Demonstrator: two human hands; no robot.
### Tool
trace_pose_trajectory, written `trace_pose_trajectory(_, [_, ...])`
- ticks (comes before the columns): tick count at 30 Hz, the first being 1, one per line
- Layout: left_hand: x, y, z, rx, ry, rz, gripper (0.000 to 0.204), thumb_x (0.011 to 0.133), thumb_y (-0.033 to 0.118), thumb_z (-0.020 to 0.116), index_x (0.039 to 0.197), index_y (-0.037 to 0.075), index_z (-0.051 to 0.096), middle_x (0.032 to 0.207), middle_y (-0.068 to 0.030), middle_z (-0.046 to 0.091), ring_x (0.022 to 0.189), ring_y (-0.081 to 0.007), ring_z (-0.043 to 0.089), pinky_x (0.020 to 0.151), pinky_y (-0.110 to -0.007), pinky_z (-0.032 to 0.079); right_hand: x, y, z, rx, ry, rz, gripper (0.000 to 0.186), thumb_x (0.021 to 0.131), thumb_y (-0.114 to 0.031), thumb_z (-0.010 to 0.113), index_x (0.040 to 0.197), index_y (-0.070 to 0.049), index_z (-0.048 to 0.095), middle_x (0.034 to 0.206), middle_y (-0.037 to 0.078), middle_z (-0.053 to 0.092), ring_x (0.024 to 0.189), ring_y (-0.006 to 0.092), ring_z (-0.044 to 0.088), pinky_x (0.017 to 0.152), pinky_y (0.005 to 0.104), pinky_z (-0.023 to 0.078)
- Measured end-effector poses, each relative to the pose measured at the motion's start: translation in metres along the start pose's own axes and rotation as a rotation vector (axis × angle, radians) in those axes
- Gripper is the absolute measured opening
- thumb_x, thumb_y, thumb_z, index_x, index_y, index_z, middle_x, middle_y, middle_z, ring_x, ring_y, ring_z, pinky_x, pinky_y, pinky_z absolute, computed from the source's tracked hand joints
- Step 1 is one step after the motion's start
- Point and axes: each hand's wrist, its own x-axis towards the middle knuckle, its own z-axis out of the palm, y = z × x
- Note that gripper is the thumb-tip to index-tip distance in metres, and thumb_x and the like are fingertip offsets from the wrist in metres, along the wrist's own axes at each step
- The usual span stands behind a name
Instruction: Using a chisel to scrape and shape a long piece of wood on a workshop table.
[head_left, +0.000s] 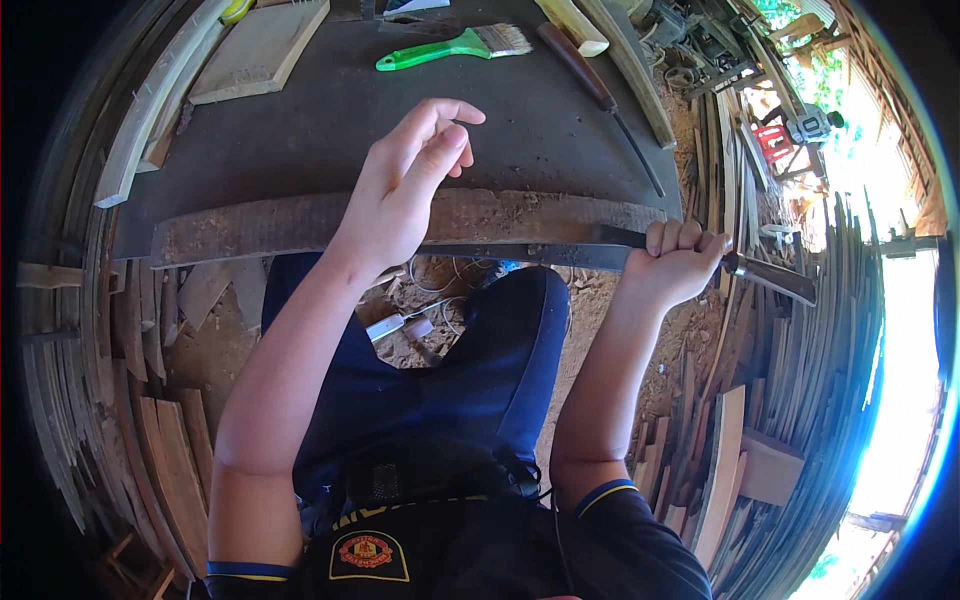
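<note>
My left hand (pixel 410 180) is raised over the dark tabletop, fingers loosely bent and apart, with nothing in it. My right hand (pixel 682 258) is closed around the metal shank of a chisel (pixel 772 277). The chisel's brown wooden handle sticks out to the right, and its dark blade points left over the end of a long curved wooden piece (pixel 540 215). That piece lies along the table's near edge, with dirt or shavings on its top. Part of it is hidden behind my left wrist.
On the dark table (pixel 300 130) lie a green-handled paintbrush (pixel 455 48), a long tool with a brown wooden handle (pixel 578 66), and pale boards (pixel 262 52). A white power strip (pixel 384 328) is on the ground. Stacked planks (pixel 810 340) stand right; another person (pixel 808 124) is in the background.
</note>
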Motion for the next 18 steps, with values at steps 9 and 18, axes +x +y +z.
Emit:
trace_pose_trajectory(9, [0.003, -0.002, -0.001, -0.078, -0.010, -0.032, 0.041, 0.107, 0.038, 0.042, 0.119, 0.004, 0.061, 0.086, -0.0033, 0.058, 0.082, -0.0104, 0.054, 0.077, -0.026, 0.044, -0.069, 0.030, 0.028, 0.163, -0.166, 0.265, 0.051, 0.106, -0.049, 0.049, 0.072, -0.015, 0.033, 0.057, -0.004, 0.030, 0.041, 0.0089, 0.024, 0.038, 0.0285, 0.018])
trace_pose_trajectory(18, [0.004, 0.000, 0.008, -0.153, -0.008, 0.007, 0.041, 0.107, 0.040, 0.044, 0.117, 0.003, 0.061, 0.086, -0.0044, 0.058, 0.082, -0.0112, 0.054, 0.078, -0.027, 0.046, -0.023, 0.018, -0.002, 0.077, -0.119, 0.092, 0.051, 0.108, -0.049, 0.042, 0.069, -0.016, 0.035, 0.056, -0.004, 0.029, 0.042, 0.0086, 0.024, 0.039, 0.0283, 0.019])
